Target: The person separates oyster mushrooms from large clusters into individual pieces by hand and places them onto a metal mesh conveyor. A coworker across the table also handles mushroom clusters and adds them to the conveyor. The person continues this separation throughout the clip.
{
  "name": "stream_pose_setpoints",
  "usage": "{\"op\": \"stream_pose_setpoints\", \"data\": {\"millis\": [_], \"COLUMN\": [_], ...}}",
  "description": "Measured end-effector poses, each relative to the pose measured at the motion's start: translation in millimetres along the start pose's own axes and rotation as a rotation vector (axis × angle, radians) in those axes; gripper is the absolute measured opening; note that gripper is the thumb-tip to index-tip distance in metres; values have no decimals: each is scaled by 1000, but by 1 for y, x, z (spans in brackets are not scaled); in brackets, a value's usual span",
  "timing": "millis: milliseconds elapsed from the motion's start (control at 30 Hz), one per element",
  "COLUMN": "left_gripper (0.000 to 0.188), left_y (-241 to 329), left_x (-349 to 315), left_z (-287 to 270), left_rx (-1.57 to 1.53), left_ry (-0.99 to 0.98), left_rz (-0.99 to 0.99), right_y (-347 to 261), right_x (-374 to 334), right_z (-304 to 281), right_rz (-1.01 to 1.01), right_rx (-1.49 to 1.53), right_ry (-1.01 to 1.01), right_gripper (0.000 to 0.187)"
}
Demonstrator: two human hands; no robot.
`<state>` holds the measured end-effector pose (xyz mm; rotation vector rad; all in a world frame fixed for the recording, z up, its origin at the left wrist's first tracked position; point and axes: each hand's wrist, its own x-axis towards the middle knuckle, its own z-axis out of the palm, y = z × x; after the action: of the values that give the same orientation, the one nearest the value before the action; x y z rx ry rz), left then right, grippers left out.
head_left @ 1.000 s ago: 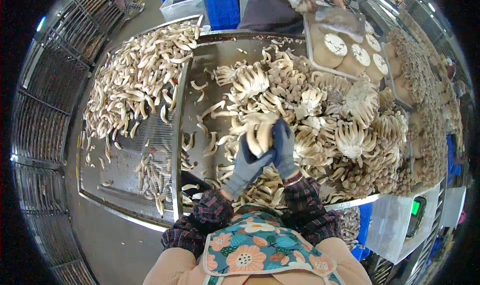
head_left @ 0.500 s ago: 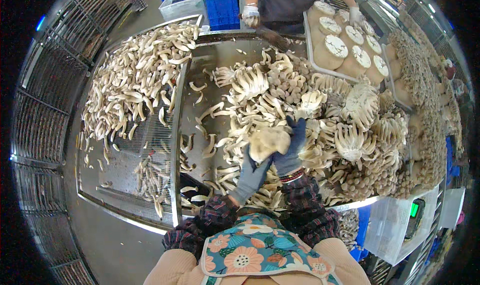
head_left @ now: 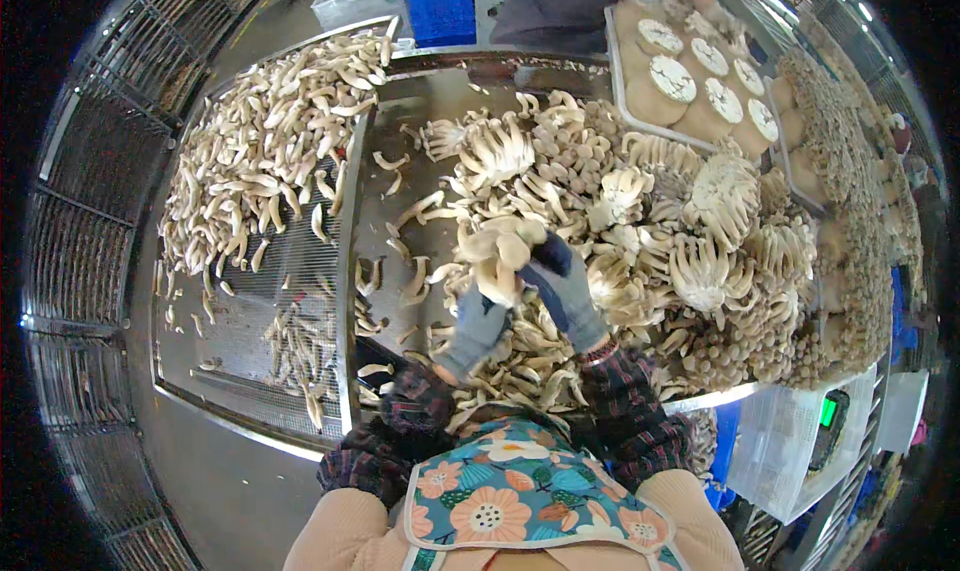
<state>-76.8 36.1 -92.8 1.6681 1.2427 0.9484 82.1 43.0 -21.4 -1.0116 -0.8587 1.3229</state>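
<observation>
A small cluster of mushrooms (head_left: pixel 500 249), with smooth tan caps and thick pale stems, is held between my two grey-and-navy gloved hands over the heap. My left hand (head_left: pixel 474 333) closes round its lower stems from the near left. From the right, my right hand (head_left: pixel 566 289) grips its side, the dark fingertips bent in against the caps. Just beyond and to the right lies a large heap of mushroom clusters (head_left: pixel 700 276), several with cut stem bases facing up. Loose single mushrooms (head_left: pixel 528 376) lie under and around my wrists.
On the left, a mesh-bottomed tray (head_left: pixel 345 371) bears a pile of separated mushrooms (head_left: pixel 265 161). At the far right stands a crate (head_left: pixel 622 101) of white-topped growing blocks, with a co-worker's gloved hands at it. A clear plastic bin (head_left: pixel 775 451) sits below the table at right.
My hands and the cluster have shifted left and slightly away from me, and the cluster has turned to show more stems. The co-worker's left-side hand has moved right to the crate.
</observation>
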Motion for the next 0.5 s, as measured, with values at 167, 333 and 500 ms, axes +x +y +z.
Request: {"op": "stream_pose_setpoints", "data": {"millis": [167, 333, 500], "left_gripper": [88, 75, 31], "left_y": [77, 20, 25], "left_x": [30, -4, -4], "left_z": [-44, 17, 12], "left_rx": [-802, -1333, -407], "left_ry": [-317, -13, 41], "left_rz": [-35, -451, -42], "right_y": [5, 43, 29], "right_x": [22, -15, -45], "right_z": [-15, 10, -31], "right_rz": [-117, 61, -31], "right_rx": [-326, -68, -70], "right_ry": [-3, 208, 86], "right_gripper": [30, 17, 14]}}
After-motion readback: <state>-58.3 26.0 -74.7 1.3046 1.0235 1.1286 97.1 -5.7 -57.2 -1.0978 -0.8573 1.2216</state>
